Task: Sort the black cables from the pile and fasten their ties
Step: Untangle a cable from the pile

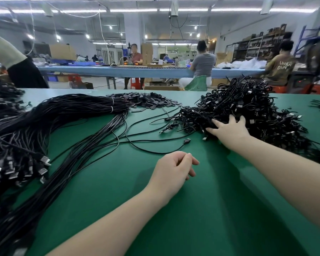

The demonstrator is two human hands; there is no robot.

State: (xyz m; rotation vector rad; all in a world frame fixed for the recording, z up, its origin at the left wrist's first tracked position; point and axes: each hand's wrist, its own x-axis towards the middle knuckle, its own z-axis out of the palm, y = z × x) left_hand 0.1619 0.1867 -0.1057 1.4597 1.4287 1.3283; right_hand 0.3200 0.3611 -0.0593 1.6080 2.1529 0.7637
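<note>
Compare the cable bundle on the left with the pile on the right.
The bundle holds long, straight cables lying side by side, bound by light ties; the pile is short coiled cables heaped in a tangle. The bundle is untouched; the right hand rests on the pile with spread fingers. Both are black and lie on the green table.

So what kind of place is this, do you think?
Probably a cable assembly workshop: heaps of black cables on a long green table, other workers seated at a bench, stock shelves behind.

Right hand spread on the tangled cable pile, left hand loosely curled, empty, over green table.
</note>
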